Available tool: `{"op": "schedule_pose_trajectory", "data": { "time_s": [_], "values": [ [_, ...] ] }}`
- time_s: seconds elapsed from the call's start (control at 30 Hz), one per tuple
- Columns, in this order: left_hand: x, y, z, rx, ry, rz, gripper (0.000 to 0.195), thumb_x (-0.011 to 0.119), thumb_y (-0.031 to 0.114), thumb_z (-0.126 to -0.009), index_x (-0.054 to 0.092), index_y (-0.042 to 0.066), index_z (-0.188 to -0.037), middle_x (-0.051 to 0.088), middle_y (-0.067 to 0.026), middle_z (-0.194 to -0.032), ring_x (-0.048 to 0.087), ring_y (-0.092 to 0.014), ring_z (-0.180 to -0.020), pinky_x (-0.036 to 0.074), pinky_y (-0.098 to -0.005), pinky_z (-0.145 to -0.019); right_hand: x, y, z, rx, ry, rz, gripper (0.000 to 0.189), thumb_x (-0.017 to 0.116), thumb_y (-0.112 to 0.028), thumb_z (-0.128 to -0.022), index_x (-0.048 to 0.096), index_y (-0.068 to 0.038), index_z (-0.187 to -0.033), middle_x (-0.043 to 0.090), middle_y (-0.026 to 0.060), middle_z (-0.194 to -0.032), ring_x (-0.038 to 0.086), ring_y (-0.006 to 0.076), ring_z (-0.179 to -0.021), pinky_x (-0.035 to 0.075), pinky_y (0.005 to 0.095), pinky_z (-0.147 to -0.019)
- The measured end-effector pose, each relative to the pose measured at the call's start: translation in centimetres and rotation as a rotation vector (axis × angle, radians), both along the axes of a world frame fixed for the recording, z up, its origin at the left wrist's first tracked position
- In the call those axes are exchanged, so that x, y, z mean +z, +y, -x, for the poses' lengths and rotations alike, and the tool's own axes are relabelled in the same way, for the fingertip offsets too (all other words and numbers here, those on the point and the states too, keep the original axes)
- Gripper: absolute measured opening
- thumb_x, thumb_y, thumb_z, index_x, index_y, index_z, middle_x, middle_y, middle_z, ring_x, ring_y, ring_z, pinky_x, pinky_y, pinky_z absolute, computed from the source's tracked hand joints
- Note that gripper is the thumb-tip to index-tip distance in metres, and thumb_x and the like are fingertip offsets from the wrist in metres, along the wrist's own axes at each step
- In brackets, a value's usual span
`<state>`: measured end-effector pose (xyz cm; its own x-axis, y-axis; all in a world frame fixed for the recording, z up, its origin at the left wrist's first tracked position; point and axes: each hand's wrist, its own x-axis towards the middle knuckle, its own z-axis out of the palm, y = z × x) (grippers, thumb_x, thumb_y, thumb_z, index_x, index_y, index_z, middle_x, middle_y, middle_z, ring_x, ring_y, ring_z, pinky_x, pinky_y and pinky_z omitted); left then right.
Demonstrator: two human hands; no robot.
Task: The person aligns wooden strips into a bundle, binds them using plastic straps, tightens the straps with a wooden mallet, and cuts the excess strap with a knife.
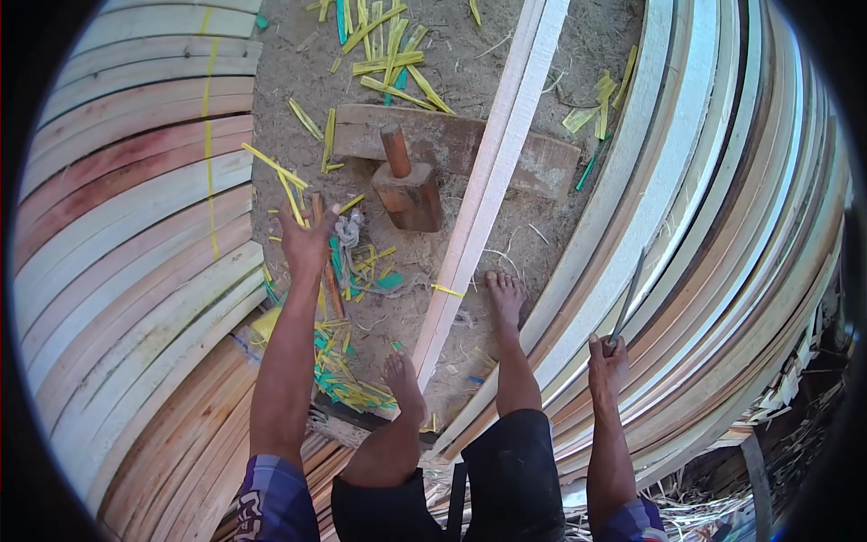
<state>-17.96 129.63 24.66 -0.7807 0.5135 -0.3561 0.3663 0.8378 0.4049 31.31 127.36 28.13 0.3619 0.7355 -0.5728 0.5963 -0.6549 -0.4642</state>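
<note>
My left hand (308,237) reaches down over the littered ground, fingers spread around the upper end of a thin wooden stick (333,288) and yellow strap scraps (291,193); whether it grips any is unclear. In my right hand (609,362) is a thin metal rod (631,291), pointing up and away over the stacked wood strips. Between my feet and beyond runs a pair of long pale wooden strips (484,176), tied by a yellow strap (448,290). A wooden mallet (408,196) stands left of them, its short handle upward.
Stacked planks (149,142), one group crossed by a yellow strap, line the left. Long wood strips (691,223) fill the right. A worn board (447,139) lies beneath the pale pair. Yellow and green strap scraps (349,379) and a grey rope (349,234) litter the dirt.
</note>
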Motion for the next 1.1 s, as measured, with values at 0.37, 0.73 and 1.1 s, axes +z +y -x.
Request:
{"op": "schedule_pose_trajectory", "data": {
  "time_s": [0.37, 0.73, 1.1],
  "values": [
    [-9.7, 10.6, -4.7, -0.568, 0.025, 0.192, 0.070, 0.073, 0.032, -0.066, 0.047, -0.005, -0.119, 0.062, -0.0252, -0.097, 0.061, -0.037, -0.094, 0.048, -0.0406, -0.082, 4.9, -28.8, -3.3, -0.497, 0.046, 0.407, 0.033, 0.066, -0.021, -0.080, 0.040, -0.008, -0.064, 0.043, 0.0023, -0.049, 0.043, 0.0111, -0.037, 0.036, 0.0260, -0.035],
    [1.8, -13.5, -0.6, -0.392, -0.178, 0.294, 0.048, 0.061, 0.050, -0.079, 0.064, 0.002, -0.084, 0.052, -0.0043, -0.059, 0.040, -0.010, -0.040, 0.028, -0.0270, -0.036, 14.4, -50.7, 17.0, -0.942, 0.127, 0.263, 0.035, 0.064, -0.030, -0.079, 0.047, 0.000, -0.071, 0.052, 0.0155, -0.060, 0.056, 0.0285, -0.055, 0.045, 0.0404, -0.056],
    [30.8, -32.4, -5.5, -0.880, -0.299, 0.123, 0.051, 0.059, 0.031, -0.086, 0.040, 0.001, -0.122, 0.049, -0.0076, -0.061, 0.038, -0.015, -0.038, 0.028, -0.0231, -0.033, 32.8, -61.1, 22.1, -1.400, 0.274, -0.061, 0.041, 0.070, -0.033, -0.077, 0.044, -0.001, -0.073, 0.048, 0.0092, -0.056, 0.056, 0.0195, -0.054, 0.044, 0.0347, -0.053]
  ]
}}
